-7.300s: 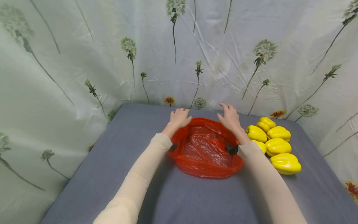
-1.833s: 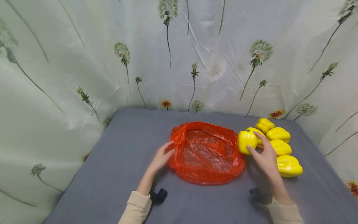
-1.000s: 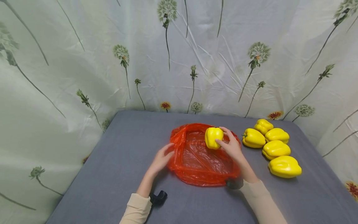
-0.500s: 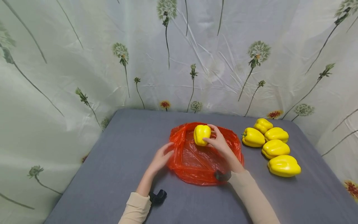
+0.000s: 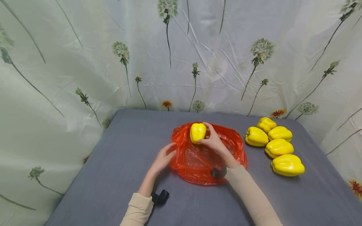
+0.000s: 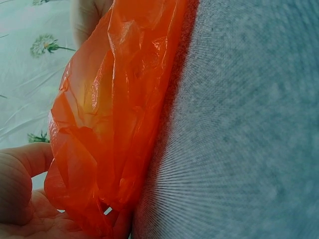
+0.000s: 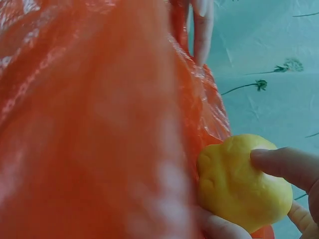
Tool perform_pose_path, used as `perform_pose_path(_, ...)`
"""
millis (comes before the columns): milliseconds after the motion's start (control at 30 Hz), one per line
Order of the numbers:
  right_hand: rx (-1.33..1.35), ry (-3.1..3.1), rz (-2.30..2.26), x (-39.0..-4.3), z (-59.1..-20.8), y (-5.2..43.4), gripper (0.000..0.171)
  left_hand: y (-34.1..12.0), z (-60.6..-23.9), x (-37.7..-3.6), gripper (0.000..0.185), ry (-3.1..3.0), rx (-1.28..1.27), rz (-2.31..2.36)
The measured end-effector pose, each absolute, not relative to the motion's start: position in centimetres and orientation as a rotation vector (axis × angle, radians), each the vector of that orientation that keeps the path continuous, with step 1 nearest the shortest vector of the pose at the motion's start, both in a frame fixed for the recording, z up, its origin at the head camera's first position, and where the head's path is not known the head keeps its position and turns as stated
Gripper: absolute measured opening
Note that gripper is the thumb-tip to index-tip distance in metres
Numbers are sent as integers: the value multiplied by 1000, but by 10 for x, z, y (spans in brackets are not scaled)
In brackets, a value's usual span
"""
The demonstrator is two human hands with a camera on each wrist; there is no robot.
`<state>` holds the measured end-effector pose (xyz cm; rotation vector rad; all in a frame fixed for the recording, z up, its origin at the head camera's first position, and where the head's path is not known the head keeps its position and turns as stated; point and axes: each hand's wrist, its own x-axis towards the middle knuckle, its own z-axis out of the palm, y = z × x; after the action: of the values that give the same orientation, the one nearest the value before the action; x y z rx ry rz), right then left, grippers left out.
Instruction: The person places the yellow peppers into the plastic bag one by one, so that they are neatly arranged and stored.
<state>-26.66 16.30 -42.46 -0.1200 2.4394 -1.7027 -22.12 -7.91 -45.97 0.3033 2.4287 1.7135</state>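
A red plastic bag (image 5: 198, 177) lies with its mouth spread wide on the table. My right hand (image 5: 213, 141) grips a yellow bell pepper (image 5: 197, 133) with thumb and fingers, over the back left part of the bag's opening. The right wrist view shows the thumb (image 7: 284, 164) pressed on the pepper. At the bag's left rim, my left hand (image 5: 162, 160) holds the film between thumb and fingers. Seen from the left wrist, the bag's wall (image 6: 124, 99) rises beside the hand, and a yellow patch shows through it. Part of the left fingers is hidden by the film.
Several more yellow bell peppers (image 5: 278, 148) lie grouped on the grey table (image 5: 135, 138), right of the bag. A curtain (image 5: 220, 81) printed with dandelions hangs behind the table. Each wrist carries a dark camera.
My right hand has picked a pepper from the group and carried it left over the bag's mouth. Both hands were at the bag's far rim earliest; the left then came to its left rim and stays there.
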Motion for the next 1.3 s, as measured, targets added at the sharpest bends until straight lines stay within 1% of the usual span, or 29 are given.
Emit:
perform_pose_path(267, -90, 2515, -1652, -271, -431, 158, 80, -79, -460, -222, 44, 2437, 280, 1696)
perform_pose_path(633, -40, 2516, -1642, -267, -433, 153, 79, -79, -462, -220, 45, 2458, 279, 1684)
perform_pose_path(1033, -70, 2492, -1658, -265, -439, 151, 78, -81, -468, -218, 45, 2423, 272, 1700)
perform_pose_path(1300, -72, 2542, -1670, -269, -438, 151, 79, -78, -461, -220, 45, 2443, 273, 1688)
